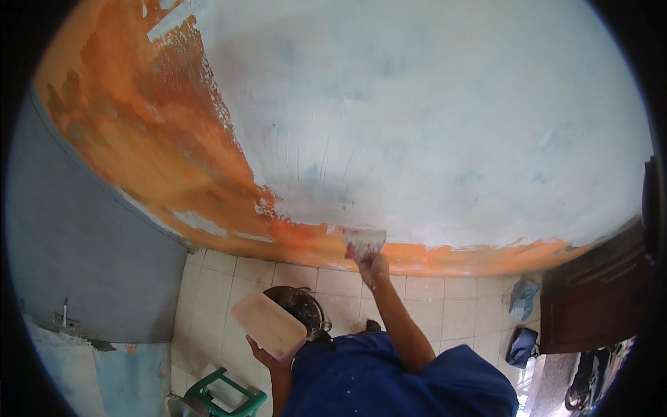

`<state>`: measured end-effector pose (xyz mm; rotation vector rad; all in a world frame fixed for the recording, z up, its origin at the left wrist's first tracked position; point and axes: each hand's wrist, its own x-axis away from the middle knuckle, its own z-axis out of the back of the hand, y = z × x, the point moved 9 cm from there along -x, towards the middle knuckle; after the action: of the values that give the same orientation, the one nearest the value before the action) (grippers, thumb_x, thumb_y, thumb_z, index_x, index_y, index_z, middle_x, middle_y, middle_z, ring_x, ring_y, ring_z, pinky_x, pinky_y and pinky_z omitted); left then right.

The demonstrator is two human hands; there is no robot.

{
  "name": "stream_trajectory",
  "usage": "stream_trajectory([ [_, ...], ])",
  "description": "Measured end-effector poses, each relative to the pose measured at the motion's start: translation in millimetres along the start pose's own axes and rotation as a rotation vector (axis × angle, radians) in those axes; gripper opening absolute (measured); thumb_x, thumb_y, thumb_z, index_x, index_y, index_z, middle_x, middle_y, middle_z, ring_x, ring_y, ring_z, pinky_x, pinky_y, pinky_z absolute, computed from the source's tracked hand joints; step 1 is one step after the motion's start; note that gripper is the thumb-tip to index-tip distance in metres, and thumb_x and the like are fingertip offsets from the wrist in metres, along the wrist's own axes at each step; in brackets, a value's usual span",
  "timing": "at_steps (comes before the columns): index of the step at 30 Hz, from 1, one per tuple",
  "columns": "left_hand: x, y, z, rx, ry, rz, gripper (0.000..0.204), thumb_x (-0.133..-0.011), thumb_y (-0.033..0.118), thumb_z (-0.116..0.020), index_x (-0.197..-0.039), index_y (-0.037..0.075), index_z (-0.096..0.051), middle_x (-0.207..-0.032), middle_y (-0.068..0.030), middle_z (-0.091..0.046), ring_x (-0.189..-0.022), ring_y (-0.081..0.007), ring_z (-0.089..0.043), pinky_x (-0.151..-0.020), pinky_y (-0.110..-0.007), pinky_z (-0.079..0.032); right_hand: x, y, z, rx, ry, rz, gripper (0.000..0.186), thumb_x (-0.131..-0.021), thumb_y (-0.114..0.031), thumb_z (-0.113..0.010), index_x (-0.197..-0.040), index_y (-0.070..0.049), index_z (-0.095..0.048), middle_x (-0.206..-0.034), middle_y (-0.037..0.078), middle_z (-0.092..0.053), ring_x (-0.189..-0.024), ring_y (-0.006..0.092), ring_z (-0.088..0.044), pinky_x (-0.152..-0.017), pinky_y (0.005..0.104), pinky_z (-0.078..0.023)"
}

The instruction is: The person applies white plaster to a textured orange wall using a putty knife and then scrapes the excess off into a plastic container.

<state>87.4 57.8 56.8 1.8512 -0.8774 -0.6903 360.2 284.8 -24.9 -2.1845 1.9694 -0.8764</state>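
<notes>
**Putty knife at the foot of a half-coated wall**

Low on the wall [417, 104], where the white coat meets a band of orange, the right hand [373, 267] presses a wide putty knife [364, 242] flat to the surface. Its fingers are wrapped tight around the handle, and the blade is smeared with white filler. The right forearm reaches up from the lower edge, bare below a blue sleeve.

Nearer and to the left, the left hand [267, 354] carries a pinkish rectangular tray [268, 324] from beneath. The fingers curl up around its near edge; how the thumb sits cannot be told. The tray is tilted, its flat face turned up and left, well apart from the knife.

Just behind the tray, on the tiled floor [445, 306], stands a dark bucket [302, 309] with a soiled rim, partly hidden by the tray.

White filler covers most of the wall, with faint blue showing through. Orange paint remains on the left part and in a strip along the bottom. At far left a grey-blue wall [83, 264] meets it at a corner.

A green plastic stool [222, 396] sits at the near left. On the right floor lie a light blue bag [522, 297] and a dark blue object [521, 345], beside a dark brown wooden cabinet [590, 299].
</notes>
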Motion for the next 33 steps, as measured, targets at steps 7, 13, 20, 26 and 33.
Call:
stream_trajectory([
  [7, -6.9, -25.6, 7.0, 0.474, 0.241, 0.417, 0.096, -0.060, 0.045, -0.078, -0.133, 0.001, -0.033, -0.122, -0.0164, -0.049, -0.103, -0.0291, -0.058, -0.087, -0.040, -0.050, -44.6, 52.8, 77.4, -0.132, 0.080, -0.105, 0.054, -0.077, 0.009, -0.032, -0.131, 0.006, -0.025, -0.118, 0.026, -0.046, -0.101, 0.0414, -0.053, -0.077, 0.0523, -0.053],
  [13, -23.2, -3.2, 4.3, 0.504, 0.258, 0.321, 0.094, -0.060, 0.034, -0.082, -0.133, 0.003, -0.032, -0.122, -0.0173, -0.048, -0.104, -0.0298, -0.057, -0.087, -0.042, -0.051, -137.1, 43.4, 53.5, 0.003, -0.071, -0.056, 0.037, -0.079, 0.004, -0.040, -0.115, 0.012, -0.044, -0.106, 0.029, -0.056, -0.097, 0.0393, -0.057, -0.079, 0.0467, -0.053],
  [20, -45.7, -17.5, 22.6, 0.538, 0.135, 0.263, 0.080, -0.069, 0.020, -0.076, -0.134, 0.006, -0.032, -0.121, -0.0188, -0.048, -0.106, -0.0306, -0.056, -0.083, -0.042, -0.054, -116.6, 28.5, -0.8, 0.132, -0.215, 0.017, 0.032, -0.073, 0.009, -0.035, -0.099, 0.020, -0.048, -0.106, 0.032, -0.055, -0.096, 0.0455, -0.057, -0.087, 0.0494, -0.052],
  [26, -54.9, -7.1, 51.4, -0.119, -0.035, -0.099, 0.077, -0.072, 0.026, -0.074, -0.134, 0.005, -0.034, -0.120, -0.0196, -0.048, -0.102, -0.0298, -0.058, -0.079, -0.041, -0.055, -68.2, 12.1, -39.9, 0.070, -0.119, 0.059, 0.042, -0.073, 0.010, -0.035, -0.114, 0.021, -0.042, -0.115, 0.029, -0.053, -0.104, 0.0434, -0.056, -0.093, 0.0501, -0.049],
  [33, -43.0, -34.5, 14.7, 0.582, 0.237, 0.380, 0.075, -0.075, 0.043, -0.068, -0.130, 0.003, -0.036, -0.113, -0.0162, -0.053, -0.095, -0.0292, -0.061, -0.079, -0.040, -0.055, -14.7, 40.8, 26.5, 0.019, -0.001, -0.068, 0.053, -0.071, 0.012, -0.037, -0.123, 0.010, -0.042, -0.124, 0.022, -0.050, -0.116, 0.0357, -0.051, -0.103, 0.0456, -0.041],
])
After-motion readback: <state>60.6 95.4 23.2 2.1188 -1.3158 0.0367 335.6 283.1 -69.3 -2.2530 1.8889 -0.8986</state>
